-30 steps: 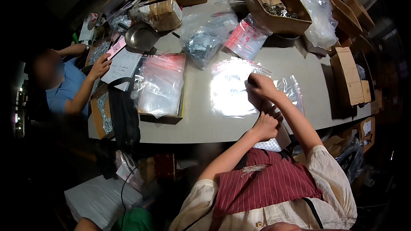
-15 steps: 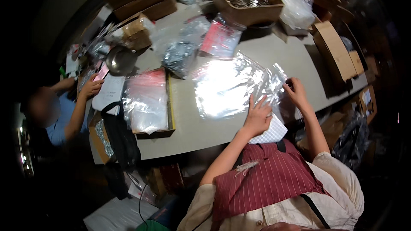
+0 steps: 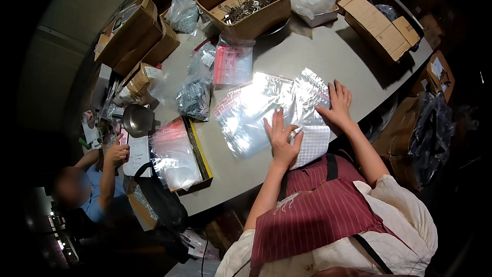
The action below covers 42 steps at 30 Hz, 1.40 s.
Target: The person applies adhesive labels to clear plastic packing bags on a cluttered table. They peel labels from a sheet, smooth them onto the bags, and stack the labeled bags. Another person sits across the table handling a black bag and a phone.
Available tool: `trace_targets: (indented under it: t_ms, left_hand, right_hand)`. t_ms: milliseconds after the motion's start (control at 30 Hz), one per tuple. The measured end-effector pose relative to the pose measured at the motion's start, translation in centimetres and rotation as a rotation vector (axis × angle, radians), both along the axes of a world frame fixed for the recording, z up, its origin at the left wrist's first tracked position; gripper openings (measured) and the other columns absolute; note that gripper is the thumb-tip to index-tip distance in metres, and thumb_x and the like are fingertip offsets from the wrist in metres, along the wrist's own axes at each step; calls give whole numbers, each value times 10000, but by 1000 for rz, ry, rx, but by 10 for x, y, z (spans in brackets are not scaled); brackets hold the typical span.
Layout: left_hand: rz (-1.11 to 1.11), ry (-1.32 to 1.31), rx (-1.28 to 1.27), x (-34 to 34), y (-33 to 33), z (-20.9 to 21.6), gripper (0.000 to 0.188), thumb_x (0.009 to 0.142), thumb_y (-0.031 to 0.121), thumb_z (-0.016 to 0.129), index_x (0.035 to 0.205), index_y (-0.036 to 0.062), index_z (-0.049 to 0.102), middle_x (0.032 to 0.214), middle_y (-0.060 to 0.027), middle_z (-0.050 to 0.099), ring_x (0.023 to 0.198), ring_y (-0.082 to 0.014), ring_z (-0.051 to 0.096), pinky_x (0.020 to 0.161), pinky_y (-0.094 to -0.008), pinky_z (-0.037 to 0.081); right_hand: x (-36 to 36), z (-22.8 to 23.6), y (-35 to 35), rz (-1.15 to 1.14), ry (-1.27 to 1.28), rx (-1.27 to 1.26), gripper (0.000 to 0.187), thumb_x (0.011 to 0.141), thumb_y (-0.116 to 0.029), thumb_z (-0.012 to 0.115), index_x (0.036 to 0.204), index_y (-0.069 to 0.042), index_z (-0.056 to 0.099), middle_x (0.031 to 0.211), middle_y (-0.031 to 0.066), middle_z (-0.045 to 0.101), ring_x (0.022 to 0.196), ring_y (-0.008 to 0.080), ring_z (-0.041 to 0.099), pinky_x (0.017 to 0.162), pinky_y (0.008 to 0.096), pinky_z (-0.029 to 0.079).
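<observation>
Both hands moved down onto the pile since the earlier frame: left hand (image 3: 281,138) lies flat, fingers spread, on the clear zip-top plastic bags (image 3: 266,107) on the grey table (image 3: 328,51); right hand (image 3: 336,103) presses the pile's right edge, fingers spread. White gridded paper pad (image 3: 311,146) sits beside the left hand.

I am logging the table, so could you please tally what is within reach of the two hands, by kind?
Hands: 2, left hand and right hand, both flat.
Clear zip bag pile: 1.
White gridded sheet: 1.
Total: 4.
</observation>
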<state>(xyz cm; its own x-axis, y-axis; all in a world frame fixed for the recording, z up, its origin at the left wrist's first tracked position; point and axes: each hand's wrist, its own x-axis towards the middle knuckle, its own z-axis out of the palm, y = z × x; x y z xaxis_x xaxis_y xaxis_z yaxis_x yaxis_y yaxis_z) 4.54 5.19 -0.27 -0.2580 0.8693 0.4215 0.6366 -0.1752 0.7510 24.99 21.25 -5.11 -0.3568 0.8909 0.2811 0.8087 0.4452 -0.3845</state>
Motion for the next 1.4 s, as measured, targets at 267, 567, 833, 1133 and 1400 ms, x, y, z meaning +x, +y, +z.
trace_targets:
  t_ms: [267, 567, 833, 1133, 1400]
  left_hand:
    - [62, 139, -238, -20, -7, -7, 200, 815, 207, 734, 880, 23, 692, 1491, -285, 494, 1488, -482, 287, 1188, -706, -7]
    - [-15, 50, -215, -17, -7, -15, 183, 832, 198, 718, 887, 32, 663, 1411, -210, 603, 1464, -382, 401, 1205, -682, -12]
    - [61, -127, -134, -32, -20, 1, 186, 888, 147, 697, 943, -24, 652, 1388, -199, 620, 1405, -359, 482, 1247, -549, 181]
    - [142, -249, -38, -52, -34, -29, 233, 831, 120, 744, 1018, 6, 665, 1270, -170, 677, 1249, -351, 593, 1191, -504, 343]
    - [174, -401, -17, -51, -37, -49, 433, 820, 114, 759, 1245, 116, 676, 1216, -99, 685, 1237, -327, 592, 1096, -436, 459]
  right_hand:
    - [-18, 3, 47, 374, 252, -96, 318, 768, -228, 739, 1003, -62, 603, 1473, 121, 531, 1422, 403, 383, 1201, 628, 149]
    - [-99, 9, 81, 628, 326, -51, 251, 712, -60, 632, 957, -51, 577, 1324, 116, 620, 1305, 359, 483, 1159, 583, 271]
    - [-109, 15, 94, 599, 397, -284, 267, 668, -9, 565, 934, -3, 596, 965, 147, 624, 967, 351, 565, 883, 441, 469]
    - [-161, 157, 71, 785, 984, -769, 228, 777, -45, 655, 993, -61, 583, 1021, -9, 546, 971, 94, 548, 854, 232, 434]
    - [-345, 246, -51, 1127, 831, -1191, 859, 691, -79, 732, 1492, 28, 443, 1246, 86, 642, 1056, 155, 633, 924, 282, 493]
